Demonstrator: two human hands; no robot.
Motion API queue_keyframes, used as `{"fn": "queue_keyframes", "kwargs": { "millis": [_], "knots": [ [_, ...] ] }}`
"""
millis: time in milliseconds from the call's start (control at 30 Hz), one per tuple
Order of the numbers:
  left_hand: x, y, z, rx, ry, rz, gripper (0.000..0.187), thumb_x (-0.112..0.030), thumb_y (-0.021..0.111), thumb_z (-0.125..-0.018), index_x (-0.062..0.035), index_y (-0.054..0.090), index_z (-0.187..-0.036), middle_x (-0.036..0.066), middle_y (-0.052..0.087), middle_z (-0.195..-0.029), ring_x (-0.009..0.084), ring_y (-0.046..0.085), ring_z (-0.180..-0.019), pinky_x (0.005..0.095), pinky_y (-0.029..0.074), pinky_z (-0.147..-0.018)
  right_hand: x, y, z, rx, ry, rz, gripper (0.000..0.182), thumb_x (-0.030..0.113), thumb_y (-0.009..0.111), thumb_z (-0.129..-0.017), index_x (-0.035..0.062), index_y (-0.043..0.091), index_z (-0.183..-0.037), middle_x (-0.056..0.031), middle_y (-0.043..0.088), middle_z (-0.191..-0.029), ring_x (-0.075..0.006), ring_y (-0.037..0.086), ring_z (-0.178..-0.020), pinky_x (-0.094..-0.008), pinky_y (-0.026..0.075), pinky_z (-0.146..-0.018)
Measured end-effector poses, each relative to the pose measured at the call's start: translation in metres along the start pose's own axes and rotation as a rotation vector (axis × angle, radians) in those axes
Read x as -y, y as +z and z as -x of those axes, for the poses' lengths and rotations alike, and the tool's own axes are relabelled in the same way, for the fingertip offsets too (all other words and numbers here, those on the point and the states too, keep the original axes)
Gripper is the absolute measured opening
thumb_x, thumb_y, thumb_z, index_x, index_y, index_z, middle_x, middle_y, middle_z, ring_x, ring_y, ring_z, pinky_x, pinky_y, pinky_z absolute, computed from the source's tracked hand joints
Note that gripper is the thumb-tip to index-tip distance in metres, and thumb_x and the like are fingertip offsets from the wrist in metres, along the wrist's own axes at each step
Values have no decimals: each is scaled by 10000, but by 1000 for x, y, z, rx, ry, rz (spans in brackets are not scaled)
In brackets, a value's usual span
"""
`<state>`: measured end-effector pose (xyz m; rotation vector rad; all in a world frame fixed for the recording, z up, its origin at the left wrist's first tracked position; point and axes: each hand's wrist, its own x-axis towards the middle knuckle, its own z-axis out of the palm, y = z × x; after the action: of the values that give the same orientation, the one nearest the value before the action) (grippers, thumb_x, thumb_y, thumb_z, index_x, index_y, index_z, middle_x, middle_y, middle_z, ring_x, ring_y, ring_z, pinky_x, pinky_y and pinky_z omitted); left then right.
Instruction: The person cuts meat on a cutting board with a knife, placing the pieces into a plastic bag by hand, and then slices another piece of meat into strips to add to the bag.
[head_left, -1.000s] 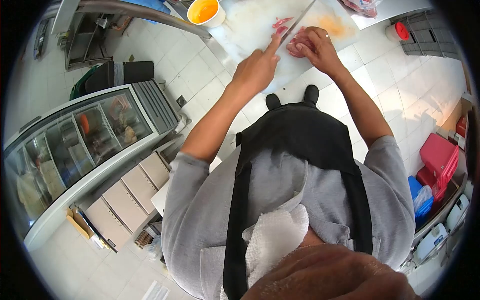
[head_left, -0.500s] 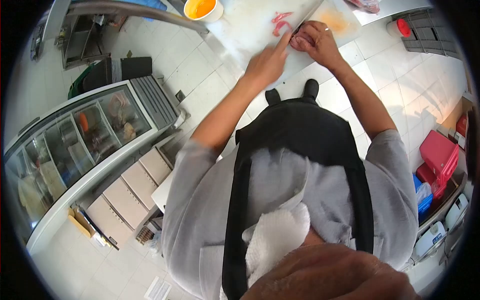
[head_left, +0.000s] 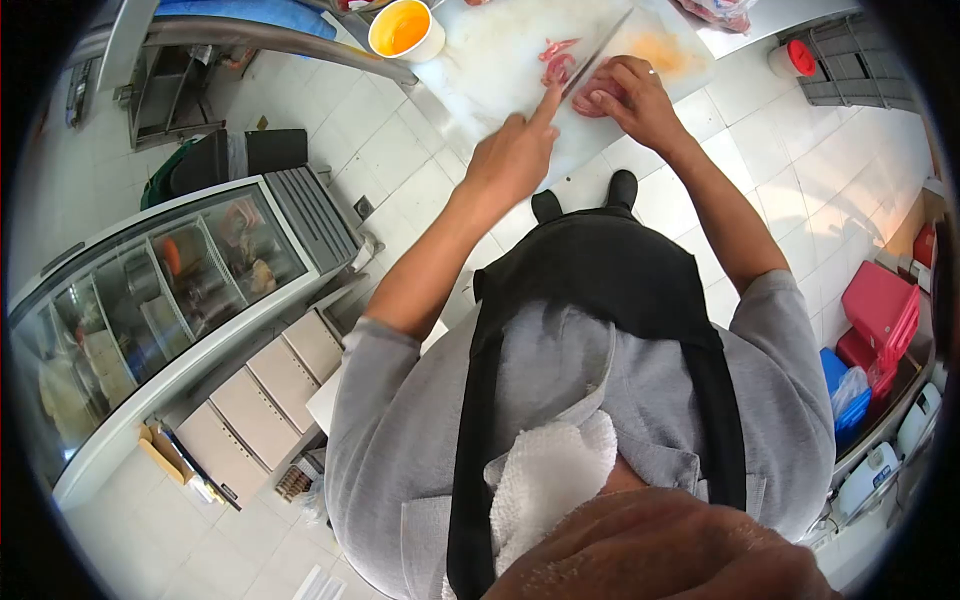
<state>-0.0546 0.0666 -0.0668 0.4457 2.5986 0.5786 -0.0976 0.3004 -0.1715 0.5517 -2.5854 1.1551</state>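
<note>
My left hand point(head_left: 508, 160) is closed around a knife point(head_left: 600, 48), its index finger stretched along the spine; the handle is mostly hidden in the fist. The blade points away from me, up and to the right, along the left side of a piece of raw red meat point(head_left: 592, 98). My right hand point(head_left: 640, 98), with a ring on one finger, grips that meat from above with curled fingers. Small cut strips of meat point(head_left: 558, 66) lie left of the blade. All this rests on a white cutting board point(head_left: 490, 65), which has an orange-brown stain on its right part.
A white tub with orange contents point(head_left: 407, 30) stands at the board's left corner. Bagged meat point(head_left: 722, 12) lies beyond the board on the right. A glass-topped display case point(head_left: 165, 290) is at left, a grey crate point(head_left: 860, 60) and red bins point(head_left: 880, 310) at right.
My left hand has drawn the knife back toward me and to the left. My right hand stays on the meat, and the view has shifted slightly.
</note>
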Motion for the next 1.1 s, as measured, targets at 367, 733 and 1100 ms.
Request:
{"fn": "queue_keyframes", "kwargs": {
  "millis": [367, 733, 1100],
  "knots": [
    [11, 23, 7, 38, 23, -8, 567, -200, 471, -999, -133, 295, -1533, 339, 631, -1036, 485, 630, -926, 550, 502, -813, -7, 2, -3, 75, -2, 69, 294, 204, 720, -849, 72, 656, -1104, -132, 614, -1185, -355, 554, -1124, -441, 443, -962],
    [10, 18, -28, -63, 94, 42, 540, -251, 480, -1014, -152, 322, -1522, 292, 627, -999, 465, 636, -895, 532, 505, -814, -9, -1, -1, -47, 5, -83, 229, 163, 745, -795, 60, 680, -989, -141, 641, -1014, -372, 604, -952, -440, 499, -838],
    [29, 54, -100, -208, 216, 74, 539, -261, 471, -1015, -173, 326, -1527, 316, 628, -1010, 485, 630, -926, 536, 504, -816, -1, 4, 5, 36, -16, 5, 201, 139, 739, -786, 85, 696, -974, -126, 648, -1037, -361, 603, -1002, -428, 503, -877]
  ]
}}
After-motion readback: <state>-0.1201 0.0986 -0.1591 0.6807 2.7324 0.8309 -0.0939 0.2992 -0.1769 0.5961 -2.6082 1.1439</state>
